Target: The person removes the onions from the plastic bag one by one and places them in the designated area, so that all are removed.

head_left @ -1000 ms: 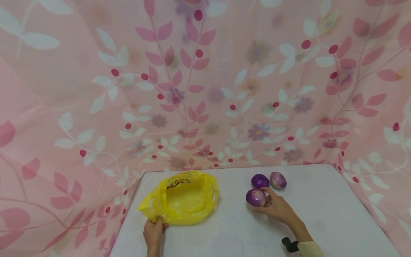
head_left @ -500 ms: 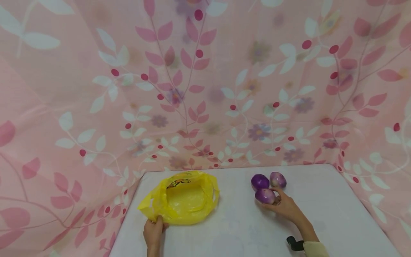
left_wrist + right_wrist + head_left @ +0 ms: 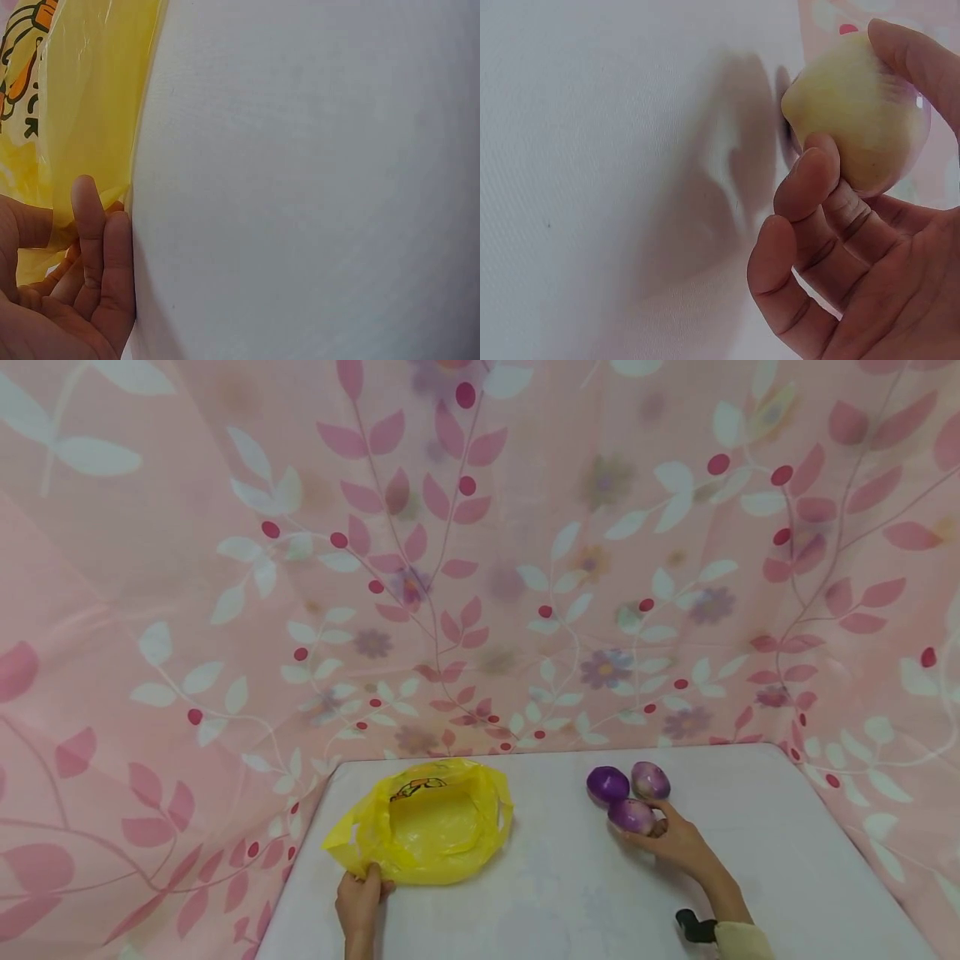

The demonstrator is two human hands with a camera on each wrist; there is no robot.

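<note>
A yellow plastic bag [image 3: 480, 852] lies at the left of the white table with its mouth open and a cartoon print inside. My left hand [image 3: 360, 902] pinches its near edge; the left wrist view shows the film between thumb and fingers [image 3: 90, 225]. On the right, my right hand [image 3: 678, 843] grips a glossy round purple vegetable [image 3: 632, 817], shaped like a turnip or onion. Its pale yellowish underside [image 3: 847, 112] with a pointed tip shows in the right wrist view. Right behind it sit a dark purple one [image 3: 607, 786] and a lighter, purple-and-white one [image 3: 650, 781].
The white table [image 3: 540, 877] reaches back to a pink floral cloth [image 3: 495, 610], which hangs behind it and along both sides. A stretch of table lies between the bag and the vegetables. A black device [image 3: 696, 927] is worn on my right wrist.
My right hand has moved right with the purple vegetable, bringing it up close to the other two. The left hand and the bag have stayed put.
</note>
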